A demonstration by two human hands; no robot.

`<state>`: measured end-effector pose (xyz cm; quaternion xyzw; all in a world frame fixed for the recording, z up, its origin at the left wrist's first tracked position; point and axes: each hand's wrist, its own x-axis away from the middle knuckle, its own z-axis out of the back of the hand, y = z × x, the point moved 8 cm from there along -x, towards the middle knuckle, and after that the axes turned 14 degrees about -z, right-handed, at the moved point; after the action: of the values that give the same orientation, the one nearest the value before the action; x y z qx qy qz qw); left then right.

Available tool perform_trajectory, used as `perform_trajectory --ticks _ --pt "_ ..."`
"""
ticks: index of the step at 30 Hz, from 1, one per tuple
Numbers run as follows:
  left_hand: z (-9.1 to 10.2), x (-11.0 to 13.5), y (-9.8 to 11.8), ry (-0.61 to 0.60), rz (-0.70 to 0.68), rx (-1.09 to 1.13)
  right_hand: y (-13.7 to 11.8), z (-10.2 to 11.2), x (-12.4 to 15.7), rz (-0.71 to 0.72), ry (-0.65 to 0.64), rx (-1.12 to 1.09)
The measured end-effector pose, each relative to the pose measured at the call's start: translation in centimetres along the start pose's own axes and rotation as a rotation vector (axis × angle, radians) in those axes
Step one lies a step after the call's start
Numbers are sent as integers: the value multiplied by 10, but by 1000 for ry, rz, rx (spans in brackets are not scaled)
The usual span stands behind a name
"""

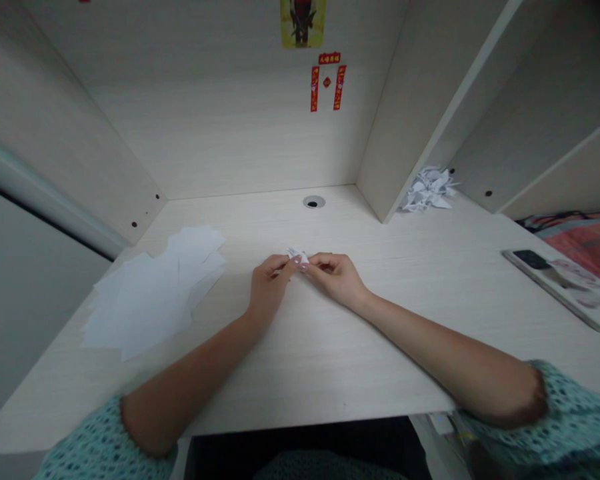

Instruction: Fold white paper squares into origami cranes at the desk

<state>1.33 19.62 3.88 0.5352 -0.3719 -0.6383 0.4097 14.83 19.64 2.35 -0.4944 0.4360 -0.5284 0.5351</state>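
A small piece of folded white paper (297, 254) is pinched between my two hands, just above the middle of the desk. My left hand (271, 280) grips its left side with thumb and fingers. On the right side, my right hand (339, 275) is closed on the same paper, and the two thumbs meet at its near edge. The fingers cover much of the paper, so its exact shape is hard to make out. To the left, white paper sheets (150, 300) lie spread in an overlapping pile.
Folded white paper pieces (430, 190) are heaped behind the upright partition (430, 100) at the right. A phone (560, 283) lies on the right of the desk (330, 373), near a red cloth (590, 243). A round cable hole (314, 202) is at the back.
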Motion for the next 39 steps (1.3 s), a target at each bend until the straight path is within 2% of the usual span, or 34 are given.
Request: perform_trajectory --ticks 7,11,15,19,22,26,35,39 --pt "3 0 -3 53 51 56 -4 -2 2 2 -56 76" --pt "1 -1 -2 40 57 88 -8 -2 3 32 -61 101" --pt "2 -1 -2 61 72 110 -8 1 4 67 12 135" --pt "4 -3 -4 114 89 159 -26 11 14 245 190 228" --pt "4 -3 -5 130 101 197 -39 13 23 385 239 326" --pt "3 -2 -7 153 106 233 -45 11 30 480 270 430" --pt "4 -1 -2 149 100 201 -44 8 30 493 252 461" --pt "4 -1 -2 126 113 162 -42 9 28 427 229 391"
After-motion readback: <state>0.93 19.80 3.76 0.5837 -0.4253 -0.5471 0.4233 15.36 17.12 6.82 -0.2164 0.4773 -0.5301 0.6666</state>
